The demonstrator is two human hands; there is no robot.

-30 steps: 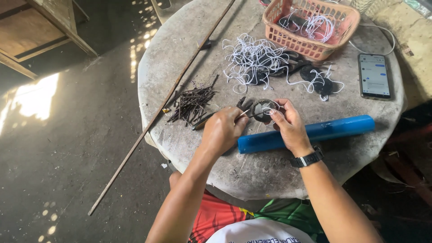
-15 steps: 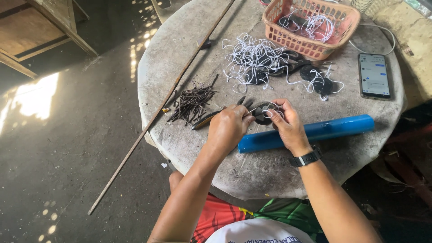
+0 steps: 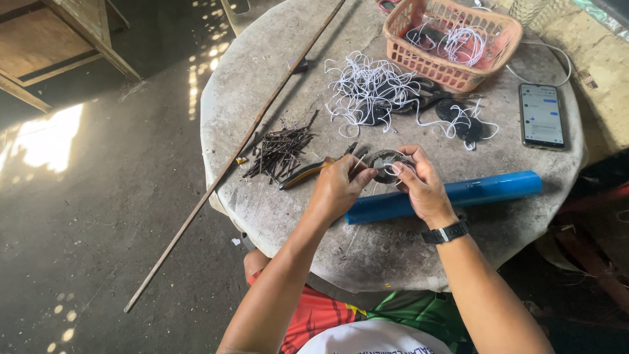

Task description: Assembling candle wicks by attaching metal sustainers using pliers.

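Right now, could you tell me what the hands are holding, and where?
Both hands hold a small dark ring with white string: left hand at its left edge, right hand at its right edge.

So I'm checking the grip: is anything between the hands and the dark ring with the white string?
Nothing visible. Both the left hand and the right hand already hold the ring directly, above the table, with the blue tube just behind.

Single head cam, steep downward look from above the seated person's chest. Round table (image 3: 275, 59) fills the upper centre, near range; both forearms enter from the bottom edge and the hands meet mid-frame. Floor (image 3: 85, 216) takes the left third. No second view, so no overlap.
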